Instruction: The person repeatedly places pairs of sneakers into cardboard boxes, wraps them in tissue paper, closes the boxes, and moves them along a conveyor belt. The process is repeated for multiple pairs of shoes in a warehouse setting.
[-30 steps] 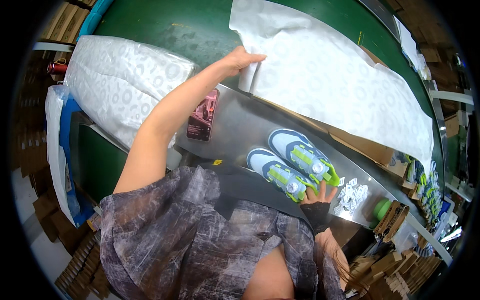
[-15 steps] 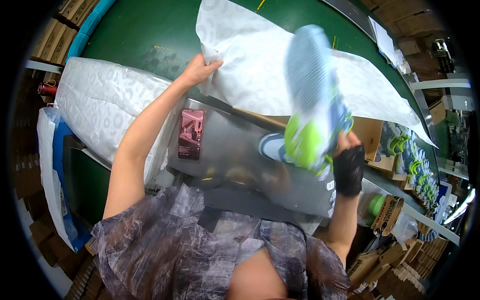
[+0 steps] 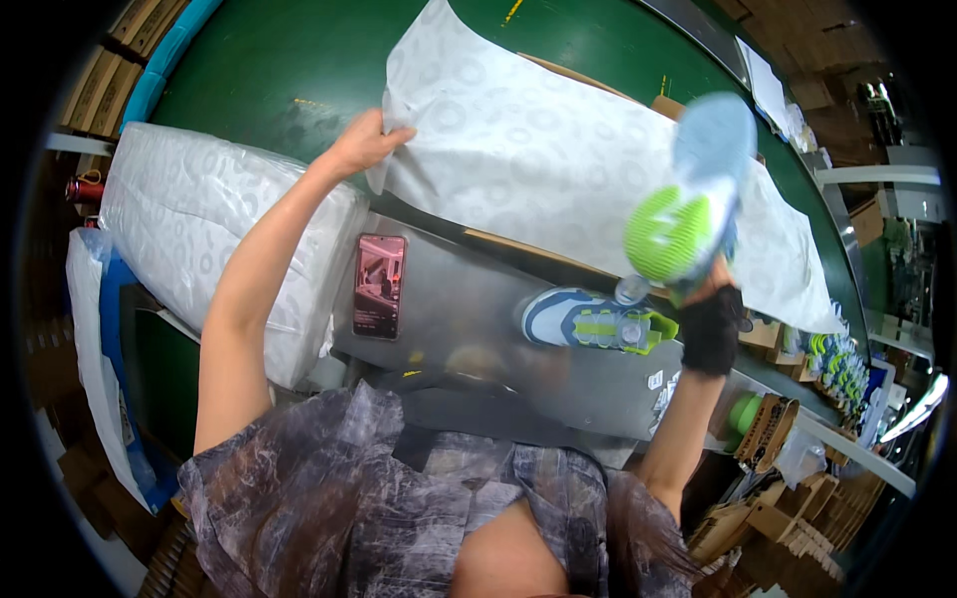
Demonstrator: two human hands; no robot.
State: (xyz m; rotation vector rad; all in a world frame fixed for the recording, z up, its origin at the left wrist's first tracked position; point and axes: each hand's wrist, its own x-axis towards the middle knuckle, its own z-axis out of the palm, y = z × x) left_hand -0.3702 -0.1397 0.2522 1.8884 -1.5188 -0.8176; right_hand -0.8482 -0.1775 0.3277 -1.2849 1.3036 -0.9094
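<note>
My left hand pinches the left edge of a white patterned sheet of wrapping paper, which spreads over a cardboard box whose near edge shows. In a dark fingerless glove, my right hand grips a sneaker by its upper, raised over the paper's right part. Its pale blue and lime green sole faces up, slightly blurred. A second sneaker, blue and white with lime parts, rests on the grey metal surface below the box, left of my gloved hand.
A phone with a lit screen lies on the metal surface. To its left is a plastic-covered stack of patterned paper. More sneakers line the right side. The green belt runs behind; a green tape roll sits lower right.
My right hand has carried the sneaker right, uncovering the second sneaker on the metal surface. My left hand has drawn the paper's edge slightly left, and the sheet lies flatter over the box.
</note>
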